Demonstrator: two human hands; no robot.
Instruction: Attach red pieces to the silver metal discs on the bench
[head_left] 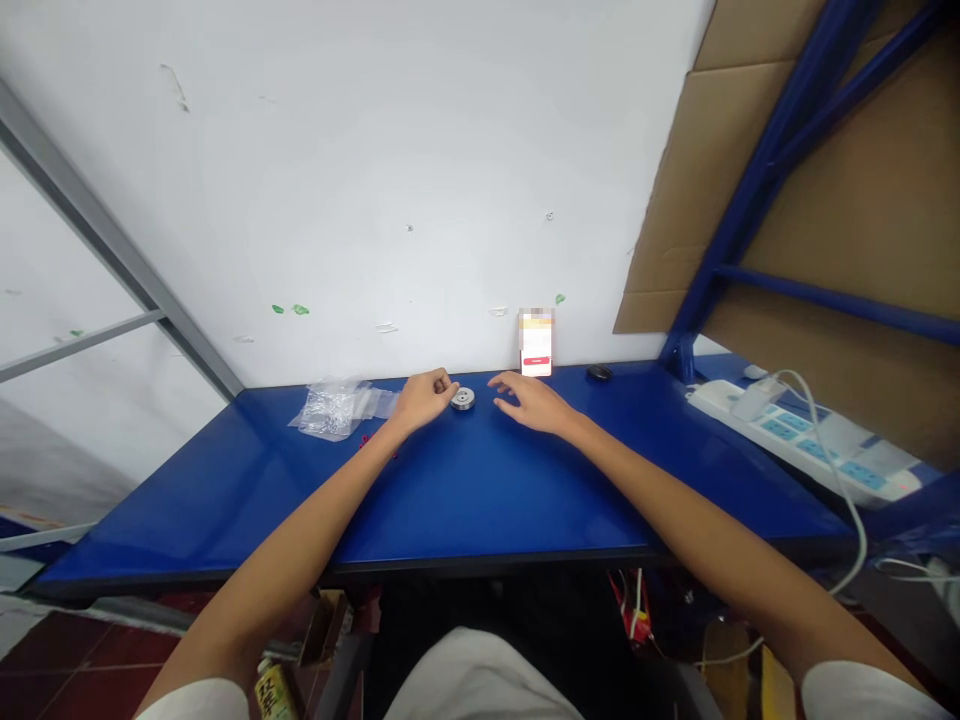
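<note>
A small round silver metal disc with dark holes in its top [463,399] lies flat on the blue table [480,490], between my two hands. At its left edge is my left hand [424,398], fingers curled in and the thumb tip right by the rim. Whatever those fingers may pinch is too small to make out. My right hand [531,402] hovers a little to the right of the disc, its fingers apart and nothing in them. Small red pieces [365,441] lie beside my left wrist, partly hidden by the forearm.
Clear plastic bags [334,408] lie at the back left of the table. A phone with a lit screen [536,345] leans on the white wall, and a black oval object [599,372] sits to its right. A white power strip [802,440] with a cable occupies the right side.
</note>
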